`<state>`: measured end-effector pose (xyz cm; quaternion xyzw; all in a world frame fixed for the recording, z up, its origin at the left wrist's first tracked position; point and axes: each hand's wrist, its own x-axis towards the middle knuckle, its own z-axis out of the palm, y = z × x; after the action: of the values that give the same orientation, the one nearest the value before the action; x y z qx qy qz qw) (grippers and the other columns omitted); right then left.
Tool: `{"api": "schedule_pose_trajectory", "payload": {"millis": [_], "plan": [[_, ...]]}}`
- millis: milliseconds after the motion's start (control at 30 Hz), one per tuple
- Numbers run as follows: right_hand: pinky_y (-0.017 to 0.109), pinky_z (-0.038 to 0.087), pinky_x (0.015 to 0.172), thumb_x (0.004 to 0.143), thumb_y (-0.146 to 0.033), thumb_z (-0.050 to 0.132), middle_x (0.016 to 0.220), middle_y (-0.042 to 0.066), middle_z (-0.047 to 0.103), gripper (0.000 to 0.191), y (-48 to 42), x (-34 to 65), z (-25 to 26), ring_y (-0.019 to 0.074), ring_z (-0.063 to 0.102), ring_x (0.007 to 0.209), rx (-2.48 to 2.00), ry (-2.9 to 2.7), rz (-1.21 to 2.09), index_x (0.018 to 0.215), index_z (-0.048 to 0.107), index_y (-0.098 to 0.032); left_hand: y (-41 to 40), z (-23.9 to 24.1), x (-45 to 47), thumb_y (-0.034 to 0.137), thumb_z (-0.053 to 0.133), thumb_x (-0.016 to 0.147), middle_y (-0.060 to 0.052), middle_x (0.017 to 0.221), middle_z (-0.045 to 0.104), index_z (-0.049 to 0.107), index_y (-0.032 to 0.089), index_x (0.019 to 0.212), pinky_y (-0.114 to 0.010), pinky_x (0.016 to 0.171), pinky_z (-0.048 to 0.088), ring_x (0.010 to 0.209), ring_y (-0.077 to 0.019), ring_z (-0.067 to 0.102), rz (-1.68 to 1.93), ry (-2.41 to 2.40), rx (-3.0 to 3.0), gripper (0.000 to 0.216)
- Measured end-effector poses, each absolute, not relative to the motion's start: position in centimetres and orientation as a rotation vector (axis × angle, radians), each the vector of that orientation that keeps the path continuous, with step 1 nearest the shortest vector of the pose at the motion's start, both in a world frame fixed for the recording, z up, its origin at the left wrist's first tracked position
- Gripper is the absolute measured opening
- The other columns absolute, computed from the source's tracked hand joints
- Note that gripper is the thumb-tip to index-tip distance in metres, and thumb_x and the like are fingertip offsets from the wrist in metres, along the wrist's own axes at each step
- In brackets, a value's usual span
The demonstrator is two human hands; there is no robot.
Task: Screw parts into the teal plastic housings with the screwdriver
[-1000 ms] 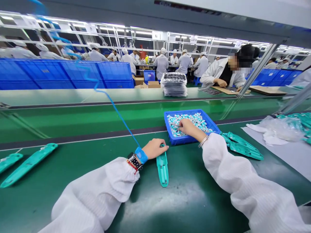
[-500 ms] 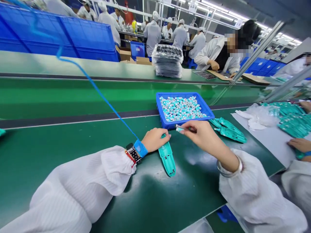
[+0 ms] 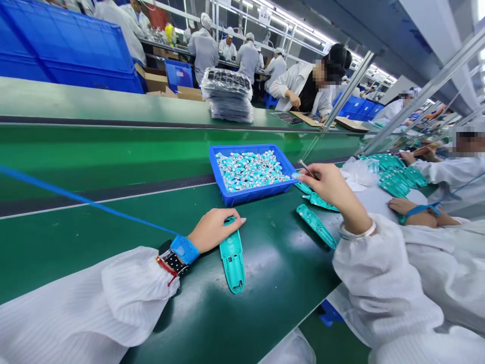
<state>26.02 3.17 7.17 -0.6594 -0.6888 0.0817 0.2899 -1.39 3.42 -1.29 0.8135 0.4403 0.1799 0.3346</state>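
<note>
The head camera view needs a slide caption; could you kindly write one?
Left hand on a teal plastic casing, right hand holding tweezers by a blue tray.

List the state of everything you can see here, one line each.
Left hand, resting on the teal casing's end
Right hand, pinching tweezers
Teal casing, lying flat
Second casing, lying loose, not touched by either hand
Blue tray, holding a heap of small teal parts
Wrist strap, fastened on the left wrist
Plastic-wrapped stack, standing on the far bench
</note>
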Motion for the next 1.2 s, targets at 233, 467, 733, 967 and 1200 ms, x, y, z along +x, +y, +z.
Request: {"api": "schedule_pose_trajectory", "payload": {"millis": [233,467,733,967,1200], "plan": [[0.027,0.033,0.054,0.067,-0.036,0.063,0.058,0.001,0.058,0.020,-2.2,30.7,1.7,0.0147,0.048,0.054,-1.949,-1.838,0.505,0.058,0.060,-0.019,3.1,-1.1,-0.1,0.047,0.032,0.087,0.000,0.084,0.064,0.061,0.022,0.080,-0.025,0.062,0.035,0.077,-0.0176,0.056,0.420,1.189,2.305,0.039],[0.027,0.037,0.055,0.065,-0.040,0.063,0.057,0.002,0.057,0.025,-2.7,30.6,-1.3,0.0149,0.049,0.057,-1.959,-1.578,0.659,0.060,0.058,-0.016,3.4,-2.0,0.7,0.042,0.028,0.089,-0.004,0.084,0.061,0.058,0.018,0.078,-0.032,0.079,0.038,0.084,-0.0189,0.052,0.471,1.068,2.376,0.040],[0.025,0.043,0.055,0.076,-0.046,0.056,0.073,0.004,0.062,0.031,-6.2,21.8,1.6,0.0144,0.057,0.063,-1.661,-1.337,0.855,0.080,0.056,-0.015,0.3,1.2,2.5,0.046,0.055,0.078,-0.008,0.115,0.053,0.057,0.019,0.106,-0.040,0.096,0.033,0.108,-0.0239,0.045,0.745,0.951,2.172,0.039],[0.022,0.047,0.059,0.079,-0.038,0.060,0.079,0.002,0.065,0.021,-9.9,16.5,2.1,0.0111,0.059,0.065,-1.314,-1.176,1.081,0.077,0.053,-0.018,-4.2,3.5,4.1,0.053,0.048,0.083,-0.008,0.107,0.061,0.055,0.015,0.107,-0.033,0.092,0.042,0.102,-0.0204,0.055,0.616,0.645,1.077,0.045],[0.019,0.050,0.056,0.067,-0.032,0.073,0.064,0.001,0.066,0.021,-10.8,20.7,5.7,0.0108,0.062,0.059,-1.387,-1.111,1.021,0.069,0.059,-0.017,-4.4,4.2,2.3,0.055,0.054,0.078,-0.001,0.055,0.055,0.053,0.013,0.077,-0.022,0.046,0.044,0.044,-0.0112,0.054,0.304,0.381,0.909,0.043]]}}
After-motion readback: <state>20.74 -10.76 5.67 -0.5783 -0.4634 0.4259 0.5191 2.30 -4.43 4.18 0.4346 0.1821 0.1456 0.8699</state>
